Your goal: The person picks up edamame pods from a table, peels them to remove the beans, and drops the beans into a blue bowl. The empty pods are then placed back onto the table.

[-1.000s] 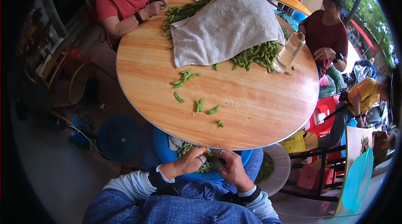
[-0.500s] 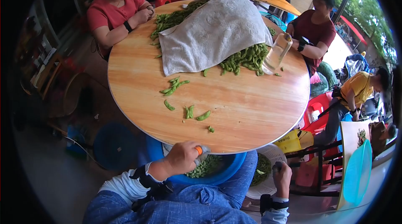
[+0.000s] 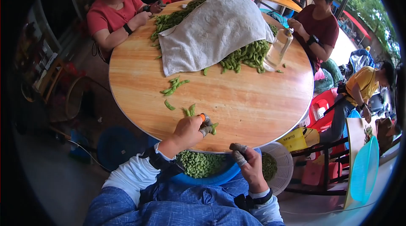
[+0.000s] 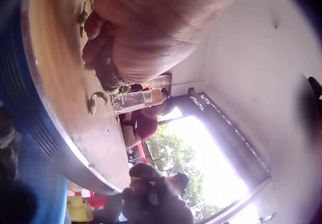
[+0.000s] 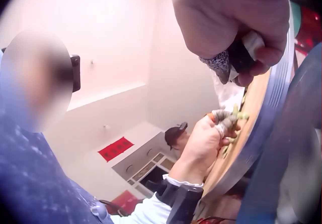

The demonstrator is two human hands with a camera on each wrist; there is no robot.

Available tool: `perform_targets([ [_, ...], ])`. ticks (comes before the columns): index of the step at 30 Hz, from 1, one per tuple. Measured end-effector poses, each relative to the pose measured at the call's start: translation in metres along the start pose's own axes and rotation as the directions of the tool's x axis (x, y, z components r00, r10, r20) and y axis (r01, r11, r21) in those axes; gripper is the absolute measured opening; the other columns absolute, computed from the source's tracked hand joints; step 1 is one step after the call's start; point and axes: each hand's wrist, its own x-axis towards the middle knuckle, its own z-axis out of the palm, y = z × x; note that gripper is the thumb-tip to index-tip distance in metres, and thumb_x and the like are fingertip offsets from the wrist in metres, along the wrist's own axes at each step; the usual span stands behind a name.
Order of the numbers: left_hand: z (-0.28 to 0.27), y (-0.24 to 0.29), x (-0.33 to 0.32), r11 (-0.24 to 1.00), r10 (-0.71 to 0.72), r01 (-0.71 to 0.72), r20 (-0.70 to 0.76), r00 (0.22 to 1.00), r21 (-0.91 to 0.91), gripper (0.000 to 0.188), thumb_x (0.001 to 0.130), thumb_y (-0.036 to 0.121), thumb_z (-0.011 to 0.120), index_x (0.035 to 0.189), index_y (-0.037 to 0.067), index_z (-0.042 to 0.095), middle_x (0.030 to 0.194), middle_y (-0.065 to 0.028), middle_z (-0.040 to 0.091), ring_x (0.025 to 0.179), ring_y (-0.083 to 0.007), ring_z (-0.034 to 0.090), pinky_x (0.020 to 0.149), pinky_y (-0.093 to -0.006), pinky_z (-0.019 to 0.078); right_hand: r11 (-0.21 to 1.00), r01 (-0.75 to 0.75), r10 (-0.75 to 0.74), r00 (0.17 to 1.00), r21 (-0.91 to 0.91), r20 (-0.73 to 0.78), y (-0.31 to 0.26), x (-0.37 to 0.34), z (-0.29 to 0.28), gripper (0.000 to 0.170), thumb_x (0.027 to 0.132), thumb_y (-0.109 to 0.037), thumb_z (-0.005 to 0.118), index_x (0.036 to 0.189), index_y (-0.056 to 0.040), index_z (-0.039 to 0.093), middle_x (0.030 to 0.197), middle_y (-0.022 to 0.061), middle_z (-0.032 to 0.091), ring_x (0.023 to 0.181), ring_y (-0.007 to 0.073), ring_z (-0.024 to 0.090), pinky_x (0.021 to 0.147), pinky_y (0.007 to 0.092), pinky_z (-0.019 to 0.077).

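Observation:
My left hand (image 3: 184, 134) is over the near part of the round table, pinching a green edamame pod (image 3: 214, 128) between wrapped thumb and forefinger. Orange shows on one of its fingers, and the fingertips hide part of the pod. Just beyond lie two more loose edamame pods (image 3: 189, 110), with a small cluster (image 3: 173, 86) farther back. My right hand (image 3: 251, 169) hovers off the table's front edge, thumb and forefinger in dark wraps. In the right wrist view its fingers (image 5: 246, 58) are curled, and no pod shows in them.
Below the table edge stands a blue basin (image 3: 215, 179) of shelled beans (image 3: 198, 164). A white basket (image 3: 283, 171) of pods is to its right. On the table (image 3: 249, 112), a towel (image 3: 211, 31) covers a pod heap beside a clear bottle (image 3: 278, 50). Two people sit around it.
My left hand has reached forward from above the basin onto the table and taken a pod. My right hand has come back leftward from the white basket.

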Motion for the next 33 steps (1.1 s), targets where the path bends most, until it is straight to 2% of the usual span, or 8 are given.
perform_targets([
  [1,0.011,-0.007,-0.005,0.907,-0.006,0.004,-0.003,1.000,-0.422,0.011,0.074,0.008,0.060,0.081,0.001,0.056,0.068,-0.0077,0.060,0.053,-0.0155,0.054,0.050,-0.0275,0.0432,0.999,-0.023,0.022,0.999,0.024,0.032,-0.004,0.005,0.008,0.018,0.081,-0.007,0.055,0.096,0.0025,0.056,0.088,0.0023,0.059,0.082,0.0082,0.052,0.073,0.0220,0.0418],
  [4,0.009,0.012,-0.029,0.546,-0.169,0.312,0.263,0.950,-0.778,0.008,0.076,0.006,0.060,0.080,0.000,0.057,0.068,-0.0033,0.058,0.057,-0.0065,0.051,0.049,-0.0202,0.0410,0.951,-0.132,0.085,0.981,0.279,0.173,-0.021,0.012,0.026,0.020,0.083,-0.011,0.053,0.098,0.0014,0.055,0.090,0.0014,0.058,0.084,0.0079,0.051,0.075,0.0221,0.0408],
  [5,0.006,0.019,-0.034,0.493,-0.170,0.356,0.314,0.934,-0.794,0.005,0.076,0.005,0.059,0.079,0.000,0.057,0.067,-0.0021,0.058,0.056,-0.0054,0.051,0.048,-0.0173,0.0400,0.947,-0.150,0.085,0.970,0.285,0.228,-0.021,0.014,0.027,0.020,0.083,-0.013,0.053,0.099,-0.0001,0.055,0.089,-0.0001,0.058,0.080,0.0062,0.051,0.071,0.0200,0.0399],
  [11,0.014,0.016,-0.048,0.447,-0.128,0.350,0.329,0.936,-0.823,0.004,0.077,0.004,0.058,0.078,0.001,0.056,0.064,-0.0036,0.057,0.053,-0.0065,0.051,0.046,-0.0172,0.0404,0.936,-0.196,0.128,0.963,0.291,0.238,-0.018,0.006,0.025,0.017,0.082,-0.011,0.053,0.096,-0.0019,0.057,0.084,-0.0026,0.058,0.071,0.0032,0.047,0.061,0.0170,0.0354],
  [17,0.016,0.023,-0.050,0.434,-0.146,0.350,0.319,0.936,-0.830,0.005,0.074,0.002,0.059,0.076,0.000,0.055,0.063,-0.0024,0.055,0.051,-0.0055,0.049,0.044,-0.0168,0.0382,0.932,-0.217,0.151,0.961,0.291,0.233,-0.020,0.003,0.023,0.014,0.082,-0.009,0.052,0.093,-0.0016,0.056,0.082,-0.0016,0.058,0.072,0.0045,0.049,0.063,0.0182,0.0376],
  [26,0.021,0.023,-0.055,0.425,-0.167,0.315,0.268,0.949,-0.849,0.005,0.076,0.003,0.058,0.079,0.001,0.056,0.064,-0.0021,0.056,0.053,-0.0057,0.051,0.046,-0.0163,0.0394,0.946,-0.114,0.052,0.977,0.302,0.207,-0.019,0.003,0.033,0.013,0.081,-0.007,0.054,0.093,-0.0004,0.054,0.083,0.0008,0.057,0.077,0.0081,0.051,0.070,0.0211,0.0409],
  [30,0.026,0.017,-0.058,0.407,-0.102,0.275,0.256,0.961,-0.871,0.007,0.077,0.004,0.057,0.083,0.001,0.056,0.067,-0.0009,0.056,0.055,-0.0050,0.051,0.047,-0.0158,0.0391,0.903,-0.186,0.113,0.972,0.388,0.205,-0.008,0.003,0.031,0.013,0.081,-0.009,0.054,0.092,-0.0015,0.055,0.081,-0.0007,0.057,0.073,0.0061,0.050,0.065,0.0193,0.0396],
  [33,0.013,0.023,-0.056,0.437,-0.121,0.367,0.351,0.929,-0.821,0.007,0.078,0.005,0.057,0.084,0.002,0.055,0.068,-0.0002,0.056,0.055,-0.0048,0.051,0.048,-0.0164,0.0394,0.842,-0.236,0.145,0.965,0.485,0.217,-0.008,0.005,0.025,0.013,0.081,-0.012,0.054,0.090,-0.0028,0.057,0.080,-0.0025,0.057,0.070,0.0034,0.048,0.061,0.0170,0.0367],
])
